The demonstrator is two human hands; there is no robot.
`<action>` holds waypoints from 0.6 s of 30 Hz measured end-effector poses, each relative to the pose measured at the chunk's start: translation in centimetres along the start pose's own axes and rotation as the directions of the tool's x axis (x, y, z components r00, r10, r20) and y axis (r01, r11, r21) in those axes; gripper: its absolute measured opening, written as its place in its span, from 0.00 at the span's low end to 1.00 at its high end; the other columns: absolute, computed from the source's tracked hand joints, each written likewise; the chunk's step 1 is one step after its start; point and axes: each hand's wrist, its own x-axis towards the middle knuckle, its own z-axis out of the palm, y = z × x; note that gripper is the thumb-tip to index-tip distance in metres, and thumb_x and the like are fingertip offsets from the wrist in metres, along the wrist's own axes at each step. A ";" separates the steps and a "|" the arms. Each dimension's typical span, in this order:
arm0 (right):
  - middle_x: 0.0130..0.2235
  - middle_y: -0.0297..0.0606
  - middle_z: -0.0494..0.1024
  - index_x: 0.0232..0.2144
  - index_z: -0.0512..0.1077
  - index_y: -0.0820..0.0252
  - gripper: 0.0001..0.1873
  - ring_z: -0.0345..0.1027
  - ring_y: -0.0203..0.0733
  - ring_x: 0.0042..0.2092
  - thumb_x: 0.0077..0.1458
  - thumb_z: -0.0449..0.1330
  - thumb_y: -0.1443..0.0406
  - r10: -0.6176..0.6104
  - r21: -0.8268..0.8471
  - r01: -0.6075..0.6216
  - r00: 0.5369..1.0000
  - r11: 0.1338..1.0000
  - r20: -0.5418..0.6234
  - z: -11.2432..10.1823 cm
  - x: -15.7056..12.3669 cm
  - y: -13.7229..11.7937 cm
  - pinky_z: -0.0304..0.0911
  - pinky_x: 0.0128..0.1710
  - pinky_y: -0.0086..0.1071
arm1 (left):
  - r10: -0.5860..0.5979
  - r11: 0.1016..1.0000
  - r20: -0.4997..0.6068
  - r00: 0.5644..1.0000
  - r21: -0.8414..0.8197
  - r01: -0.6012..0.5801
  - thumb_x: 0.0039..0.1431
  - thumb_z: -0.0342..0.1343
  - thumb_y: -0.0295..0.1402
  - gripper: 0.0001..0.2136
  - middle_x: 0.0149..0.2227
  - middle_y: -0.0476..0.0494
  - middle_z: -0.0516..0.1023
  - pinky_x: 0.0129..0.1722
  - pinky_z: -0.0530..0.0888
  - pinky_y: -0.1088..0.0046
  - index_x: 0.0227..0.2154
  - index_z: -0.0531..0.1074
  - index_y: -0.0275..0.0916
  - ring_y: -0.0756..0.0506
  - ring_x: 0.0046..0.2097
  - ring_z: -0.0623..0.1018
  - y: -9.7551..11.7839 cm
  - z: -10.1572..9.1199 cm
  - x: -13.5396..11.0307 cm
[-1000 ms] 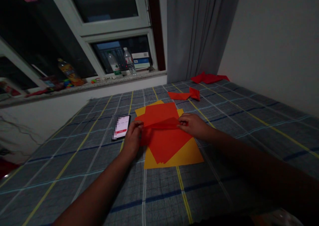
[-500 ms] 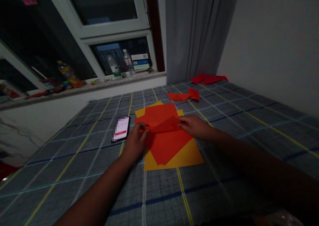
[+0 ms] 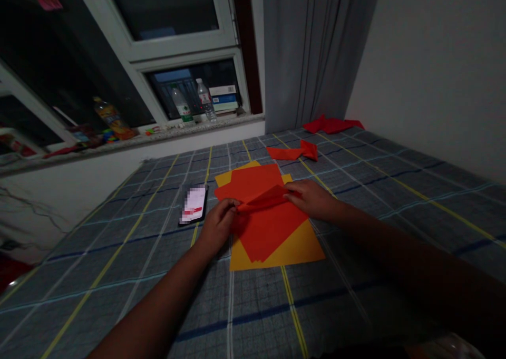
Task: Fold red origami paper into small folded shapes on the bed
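Several sheets of red-orange paper [image 3: 269, 232] lie stacked on a larger yellow sheet [image 3: 294, 249], and the top sheet has a raised, folded flap [image 3: 266, 198]. My left hand [image 3: 219, 225] pinches the flap's left end between thumb and fingers. At the flap's right end, my right hand [image 3: 311, 199] presses and holds the paper. A smartphone [image 3: 193, 204] with a lit screen lies just left of my left hand, not touching it.
The papers rest on a grey plaid cloth [image 3: 356, 216]. Farther back lie a folded red paper piece [image 3: 293, 152] and a crumpled red paper [image 3: 331, 125]. Behind are a windowsill [image 3: 130, 136] with bottles and books, a grey curtain [image 3: 308, 53] and a white wall [image 3: 430, 69].
My left hand has shifted right along the flap, and the flap now looks narrower and more tightly folded. My right hand stays near the flap's right end. The view has shifted slightly.
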 end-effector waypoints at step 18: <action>0.42 0.41 0.81 0.44 0.76 0.62 0.20 0.74 0.41 0.41 0.49 0.55 0.77 0.054 0.200 -0.088 0.984 0.976 0.171 0.2 0.4 1.9 0.66 0.43 0.31 | 0.254 0.793 0.185 0.949 0.523 -0.314 0.62 0.60 0.35 0.06 0.41 0.43 0.81 0.49 0.69 0.60 0.35 0.81 0.41 0.41 0.45 0.75 -2.6 -1.3 1.6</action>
